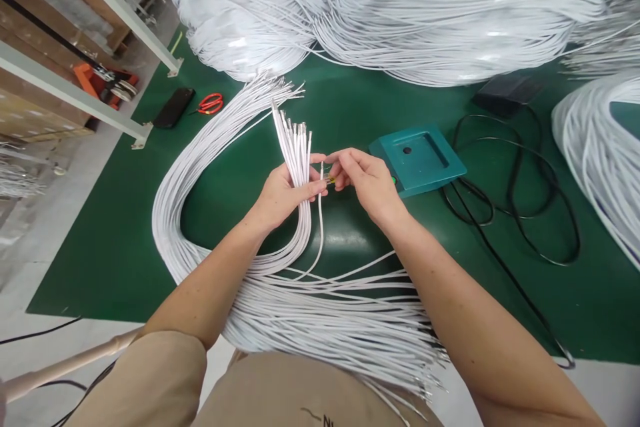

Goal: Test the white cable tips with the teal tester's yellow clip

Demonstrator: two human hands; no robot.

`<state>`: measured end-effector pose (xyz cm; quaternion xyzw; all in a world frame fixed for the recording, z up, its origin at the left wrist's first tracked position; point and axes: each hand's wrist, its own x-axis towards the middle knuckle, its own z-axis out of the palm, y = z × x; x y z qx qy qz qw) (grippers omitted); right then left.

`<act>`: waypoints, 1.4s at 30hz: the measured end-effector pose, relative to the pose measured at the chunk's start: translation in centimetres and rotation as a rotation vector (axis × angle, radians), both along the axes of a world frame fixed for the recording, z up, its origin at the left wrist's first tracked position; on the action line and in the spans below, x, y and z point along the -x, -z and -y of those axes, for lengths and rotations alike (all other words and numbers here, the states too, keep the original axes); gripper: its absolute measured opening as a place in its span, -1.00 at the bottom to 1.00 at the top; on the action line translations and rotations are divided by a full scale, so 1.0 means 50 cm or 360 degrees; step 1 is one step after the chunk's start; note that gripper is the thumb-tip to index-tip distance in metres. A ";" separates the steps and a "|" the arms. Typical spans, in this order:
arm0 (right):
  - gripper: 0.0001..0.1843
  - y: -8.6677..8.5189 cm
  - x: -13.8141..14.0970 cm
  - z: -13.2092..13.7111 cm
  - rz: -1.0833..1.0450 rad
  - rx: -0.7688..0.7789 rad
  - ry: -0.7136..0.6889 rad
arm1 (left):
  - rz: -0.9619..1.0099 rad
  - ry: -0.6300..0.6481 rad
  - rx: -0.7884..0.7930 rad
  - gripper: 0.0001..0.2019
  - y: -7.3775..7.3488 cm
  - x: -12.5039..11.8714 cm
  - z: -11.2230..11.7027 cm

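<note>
My left hand (pixel 281 195) is closed round a bundle of white cables (pixel 299 150), whose metal-tipped ends point up and away from me. One single white cable (pixel 321 220) stands apart at the fingertips, to the right of the bundle. My right hand (pixel 369 181) meets it there, thumb and fingers pinched together. Between those fingers shows a small slim thing with a clear and yellow tip (pixel 330 180), mostly hidden by the hand. From the left hand the bundle curves down into a large loop of white cables (pixel 173 213) on the green table (pixel 240 180).
More cables (pixel 330 320) lie across the near edge. Large cable piles (pixel 450 27) fill the back. A teal holder (pixel 420 157) stands right of my hands, beside a black cord (pixel 515 213). Red-handled scissors (pixel 211 103) and a black phone-like object (pixel 173 107) lie at the left.
</note>
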<state>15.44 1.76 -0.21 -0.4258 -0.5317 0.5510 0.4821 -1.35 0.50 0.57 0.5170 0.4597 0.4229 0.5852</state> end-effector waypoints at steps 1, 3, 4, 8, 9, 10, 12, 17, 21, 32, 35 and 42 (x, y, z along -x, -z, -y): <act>-0.62 -0.002 0.000 0.001 -0.0037 0.0019 -0.0003 | -0.0035 -0.0009 -0.0019 -0.52 -0.001 -0.001 0.001; -0.57 -0.005 0.000 0.002 -0.0070 0.0044 -0.0003 | -0.0090 -0.0039 -0.0033 -0.53 -0.003 -0.002 0.003; -0.54 -0.006 0.000 0.003 -0.0069 0.0050 -0.0004 | -0.0109 -0.0051 -0.0029 -0.53 -0.005 -0.002 0.004; -0.47 -0.013 -0.001 0.007 -0.0014 0.0032 0.0001 | -0.0124 -0.0062 -0.0020 -0.50 -0.008 -0.003 0.006; -0.46 -0.014 -0.001 0.008 0.0006 0.0016 0.0008 | -0.0121 -0.0057 -0.0019 -0.50 -0.008 -0.003 0.006; -0.47 -0.016 0.000 0.010 0.0026 -0.0002 0.0018 | -0.0121 -0.0054 -0.0021 -0.50 -0.009 -0.004 0.006; -0.49 -0.018 0.001 0.013 0.0085 -0.0041 0.0036 | -0.0140 -0.0045 -0.0032 -0.50 -0.009 -0.004 0.007; -0.76 -0.021 0.005 0.021 0.0382 -0.0172 0.0187 | -0.0310 -0.0069 -0.0121 -0.53 -0.013 -0.007 0.012; -0.89 -0.023 0.004 0.022 0.0642 -0.0300 0.0267 | -0.0371 -0.0096 -0.0119 -0.51 -0.014 -0.006 0.012; -0.64 -0.022 -0.004 0.011 0.0265 -0.0108 -0.0121 | -0.0115 0.0009 -0.0032 -0.53 -0.008 -0.001 0.007; -0.74 -0.020 -0.007 0.008 0.0214 0.0003 -0.0213 | -0.0144 0.0068 -0.0045 -0.55 -0.011 0.000 0.006; -0.83 -0.004 -0.008 0.007 0.0821 -0.0546 -0.0071 | -0.0038 0.0094 0.0070 -0.53 -0.006 0.010 0.000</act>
